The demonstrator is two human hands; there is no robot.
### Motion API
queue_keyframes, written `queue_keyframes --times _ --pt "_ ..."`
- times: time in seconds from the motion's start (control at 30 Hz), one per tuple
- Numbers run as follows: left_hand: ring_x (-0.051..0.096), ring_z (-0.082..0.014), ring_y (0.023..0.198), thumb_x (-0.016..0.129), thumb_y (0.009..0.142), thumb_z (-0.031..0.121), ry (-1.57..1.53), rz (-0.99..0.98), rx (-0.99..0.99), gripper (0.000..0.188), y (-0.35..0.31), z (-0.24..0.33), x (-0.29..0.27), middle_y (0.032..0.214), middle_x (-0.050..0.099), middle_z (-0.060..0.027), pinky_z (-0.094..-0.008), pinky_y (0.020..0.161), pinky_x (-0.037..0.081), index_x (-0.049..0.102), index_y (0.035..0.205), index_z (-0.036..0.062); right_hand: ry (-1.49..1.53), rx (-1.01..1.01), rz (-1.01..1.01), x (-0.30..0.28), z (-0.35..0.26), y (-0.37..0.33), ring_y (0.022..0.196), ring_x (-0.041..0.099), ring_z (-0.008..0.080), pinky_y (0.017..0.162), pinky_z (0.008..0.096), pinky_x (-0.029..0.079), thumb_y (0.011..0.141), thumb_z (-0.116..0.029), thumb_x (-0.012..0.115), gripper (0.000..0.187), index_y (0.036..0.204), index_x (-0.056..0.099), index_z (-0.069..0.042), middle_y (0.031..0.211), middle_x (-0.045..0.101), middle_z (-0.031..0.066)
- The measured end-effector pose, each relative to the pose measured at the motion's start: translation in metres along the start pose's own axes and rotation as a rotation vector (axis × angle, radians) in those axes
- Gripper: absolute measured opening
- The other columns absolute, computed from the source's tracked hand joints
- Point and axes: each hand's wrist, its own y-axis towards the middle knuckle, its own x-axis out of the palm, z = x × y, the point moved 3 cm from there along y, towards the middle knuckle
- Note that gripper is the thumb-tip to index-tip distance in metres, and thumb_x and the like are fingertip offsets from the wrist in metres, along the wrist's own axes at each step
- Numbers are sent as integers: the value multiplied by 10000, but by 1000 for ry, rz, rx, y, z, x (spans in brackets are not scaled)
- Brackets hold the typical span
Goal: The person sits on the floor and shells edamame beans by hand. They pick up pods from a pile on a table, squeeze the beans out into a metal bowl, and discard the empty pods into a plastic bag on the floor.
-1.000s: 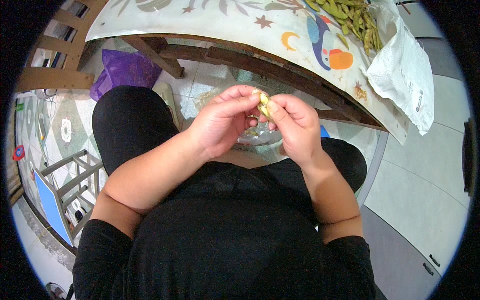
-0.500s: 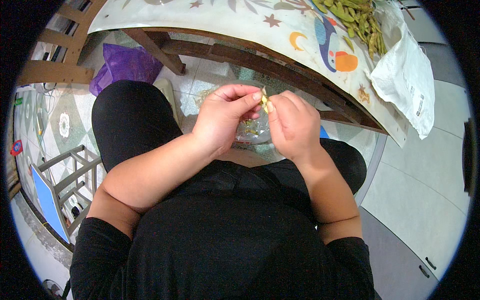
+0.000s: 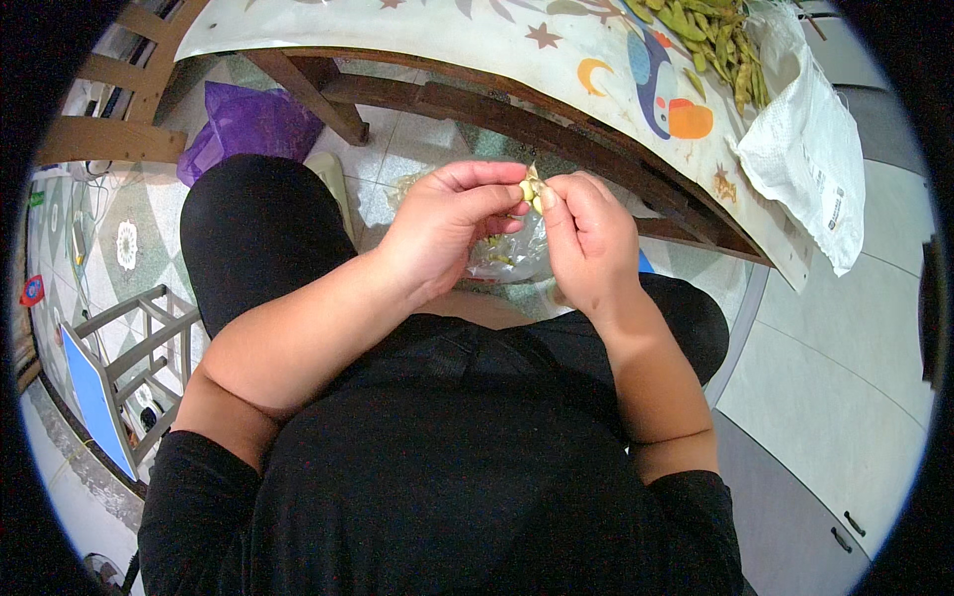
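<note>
**One split yellow-green bean pod (image 3: 535, 175) pinched from both sides**

We count two bare hands, one pod and at least two pale green beans (image 3: 529, 191) showing at the split; fingers hide the rest. The left hand (image 3: 437, 223) has a narrow pinch on the pod's left side, thumb on top, other fingers curled beneath. The right hand (image 3: 596, 238) pinches just as narrowly from the right, back of the hand up, thumb against the bent index finger. Fingertips almost meet at the pod, held out in front of the body.

Pose: both elbows bent. We see the left forearm (image 3: 308, 333) slant up and right to the grip, the right forearm (image 3: 656, 368) rise steeper, tipped left.

Around the grip: one crumpled clear plastic bag (image 3: 517, 256) right below, yellow-green bits in it, uncounted. Beyond the grip, one dark brown wooden table (image 3: 467, 104) with one white printed cover (image 3: 427, 35). Up and right of the grip, one heap of green bean pods (image 3: 711, 40), too overlapped to count, beside one white woven sack (image 3: 805, 149). Left of the grip, well apart: one purple plastic bag (image 3: 248, 129); farther down-left, one grey-framed stool with a blue top (image 3: 99, 397).
</note>
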Motion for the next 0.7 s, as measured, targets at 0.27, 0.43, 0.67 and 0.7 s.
queue_keyframes --times 0.27,0.43,0.67,0.7 --pt "546 -125 675 557 750 40 293 14 129 145 0 1 1 784 564 -59 -228 597 462 527 889 14 -9 -17 -34 0 -2 -1 609 534 286 523 341 423 747 -103 540 63 746 558 -42 684 531 115" --pt "537 -118 663 521 755 32 171 -3 52 145 4 -1 -2 790 562 -59 -216 572 450 518 899 16 97 84 -27 2 0 -2 572 526 252 515 313 418 740 -99 556 71 751 579 -32 678 535 107" --pt "518 -87 658 539 783 93 81 -57 -35 88 0 -6 4 771 563 -17 -197 541 415 530 855 44 600 518 38 5 14 -4 639 512 76 567 211 420 779 -93 564 90 786 566 -3 707 560 27" --pt "513 -83 651 546 784 106 77 -73 -43 87 -1 -8 5 765 560 -11 -197 543 412 532 848 50 663 478 22 6 15 -5 663 505 50 590 183 420 786 -95 564 90 808 554 -9 733 566 15"
